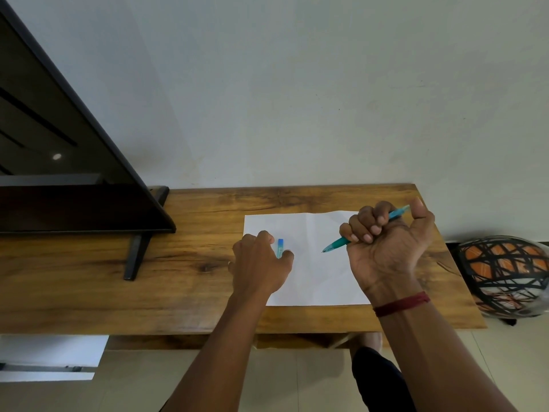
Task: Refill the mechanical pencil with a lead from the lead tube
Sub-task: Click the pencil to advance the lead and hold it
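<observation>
A teal mechanical pencil (337, 242) sits in the fist of my right hand (386, 242), tip pointing down-left over the white paper (312, 275), with my thumb at its rear end. A small blue lead tube (280, 247) lies on the paper. My left hand (261, 263) rests over the paper's left edge with thumb and forefinger apart on either side of the tube; whether they touch it I cannot tell.
The paper lies on a wooden table (193, 286) against a pale wall. A dark TV screen (59, 173) on a stand fills the left. A helmet with orange and black pattern (505, 278) sits beyond the table's right end.
</observation>
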